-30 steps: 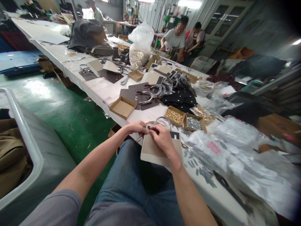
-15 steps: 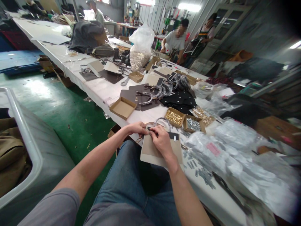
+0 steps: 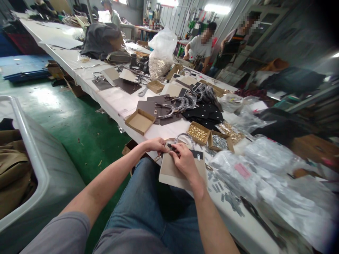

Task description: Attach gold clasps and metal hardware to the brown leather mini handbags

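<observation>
Fingertip control matters: your left hand [image 3: 155, 144] and right hand [image 3: 184, 161] both pinch the small dark fitting [image 3: 171, 146] at the top edge of the beige panel [image 3: 166, 173]; brace the panel flat beneath your right palm.

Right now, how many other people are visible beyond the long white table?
3: a person in a white shirt, centre background; a standing person right of them; a person in a pale top, far back left. More may be hidden.
</observation>
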A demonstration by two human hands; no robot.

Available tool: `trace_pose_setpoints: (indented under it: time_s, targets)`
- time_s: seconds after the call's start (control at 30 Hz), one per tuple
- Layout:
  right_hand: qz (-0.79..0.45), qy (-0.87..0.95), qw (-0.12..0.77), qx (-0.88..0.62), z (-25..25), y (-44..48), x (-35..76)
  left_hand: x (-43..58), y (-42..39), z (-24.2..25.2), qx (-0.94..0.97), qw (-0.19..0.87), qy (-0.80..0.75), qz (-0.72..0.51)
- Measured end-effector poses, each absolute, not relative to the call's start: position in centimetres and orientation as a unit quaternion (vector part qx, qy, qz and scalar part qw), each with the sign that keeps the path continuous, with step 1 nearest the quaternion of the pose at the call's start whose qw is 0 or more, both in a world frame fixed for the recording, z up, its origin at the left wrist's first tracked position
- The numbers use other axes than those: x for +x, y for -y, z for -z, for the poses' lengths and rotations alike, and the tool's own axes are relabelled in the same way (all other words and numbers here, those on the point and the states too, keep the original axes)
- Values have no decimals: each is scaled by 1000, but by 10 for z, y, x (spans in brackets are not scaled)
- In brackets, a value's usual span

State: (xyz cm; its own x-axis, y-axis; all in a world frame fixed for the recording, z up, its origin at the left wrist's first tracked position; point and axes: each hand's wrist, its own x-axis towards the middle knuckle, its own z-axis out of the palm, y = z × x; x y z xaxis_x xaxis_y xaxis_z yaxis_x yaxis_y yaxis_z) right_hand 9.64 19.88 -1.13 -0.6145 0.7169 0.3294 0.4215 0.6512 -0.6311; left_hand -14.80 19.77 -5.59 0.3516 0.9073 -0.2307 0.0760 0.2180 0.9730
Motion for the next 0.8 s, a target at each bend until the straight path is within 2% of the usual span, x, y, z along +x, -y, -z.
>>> trace_pose_setpoints:
  time_s: [0.8]
  targets:
    - [-212,858,317,-345,24,-186,88,-148,-197,52,538,626,-462,-324]
